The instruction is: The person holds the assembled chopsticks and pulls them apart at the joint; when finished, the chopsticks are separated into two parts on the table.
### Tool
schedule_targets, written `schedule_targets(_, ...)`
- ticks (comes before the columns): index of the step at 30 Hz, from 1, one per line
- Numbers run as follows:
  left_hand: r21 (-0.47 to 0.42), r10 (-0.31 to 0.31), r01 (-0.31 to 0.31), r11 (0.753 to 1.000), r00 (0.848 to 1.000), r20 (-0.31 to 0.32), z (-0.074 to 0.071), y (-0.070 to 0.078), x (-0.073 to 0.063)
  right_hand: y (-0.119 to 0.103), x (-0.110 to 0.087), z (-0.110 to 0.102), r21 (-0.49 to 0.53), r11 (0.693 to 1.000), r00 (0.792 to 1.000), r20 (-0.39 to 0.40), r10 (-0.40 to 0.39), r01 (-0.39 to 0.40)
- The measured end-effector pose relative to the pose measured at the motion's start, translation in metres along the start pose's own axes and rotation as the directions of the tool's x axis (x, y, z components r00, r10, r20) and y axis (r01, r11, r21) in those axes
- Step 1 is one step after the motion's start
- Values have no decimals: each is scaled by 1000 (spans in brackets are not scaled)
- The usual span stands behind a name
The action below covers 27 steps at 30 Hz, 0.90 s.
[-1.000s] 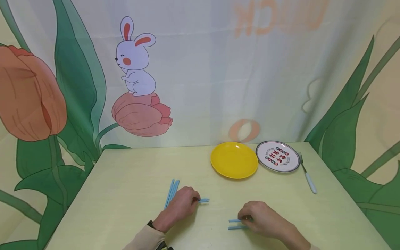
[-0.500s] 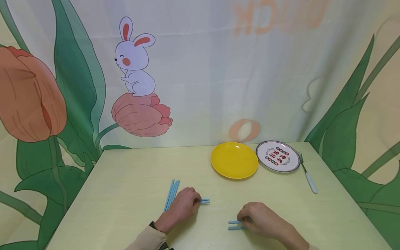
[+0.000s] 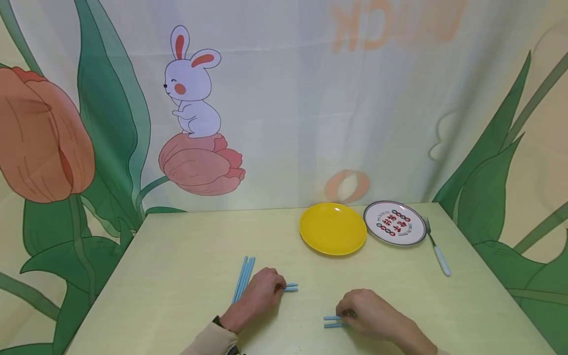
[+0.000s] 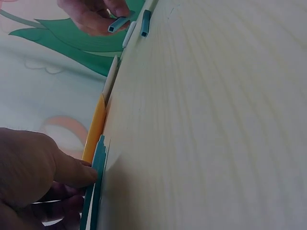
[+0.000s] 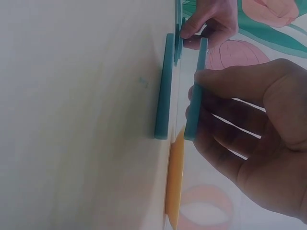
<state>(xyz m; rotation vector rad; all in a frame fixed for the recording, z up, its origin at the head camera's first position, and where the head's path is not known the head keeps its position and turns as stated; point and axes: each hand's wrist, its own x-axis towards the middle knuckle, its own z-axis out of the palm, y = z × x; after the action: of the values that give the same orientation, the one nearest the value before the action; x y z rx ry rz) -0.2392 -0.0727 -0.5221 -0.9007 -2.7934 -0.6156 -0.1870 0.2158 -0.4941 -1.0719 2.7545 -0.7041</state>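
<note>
My left hand (image 3: 264, 291) pinches a slim blue stick (image 3: 291, 284). Another blue stick (image 3: 291, 290) runs close beside it, and the far ends of both are covered by the fingers. In the left wrist view my thumb presses on the upper blue stick (image 4: 87, 206). My right hand (image 3: 366, 313) holds a square-ended blue stick (image 5: 194, 115) between thumb and fingers, slightly raised. Below it, apart from the hand in the right wrist view, a second blue stick (image 5: 164, 96) lies on the table, roughly parallel. Several more blue sticks (image 3: 243, 278) lie together beside my left wrist, partly hidden by it.
At the back of the pale wooden table (image 3: 186, 246) are a yellow plate (image 3: 333, 229) and a white patterned plate (image 3: 394, 223). A fork (image 3: 439, 254) with a pale handle lies to their right. Behind hangs a printed curtain (image 3: 284, 98).
The stick in my right hand has come down nearer the one lying below it. Between the two sticks at my left hand the gap has widened a little. Both hands have barely moved.
</note>
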Motion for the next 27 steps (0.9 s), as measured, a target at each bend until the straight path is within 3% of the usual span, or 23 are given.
schedule_targets(27, 24, 9, -8, 1000, 1000, -29, 6, -1, -1, 0, 1, 0, -2, 1000, 999, 34, 7, -7)
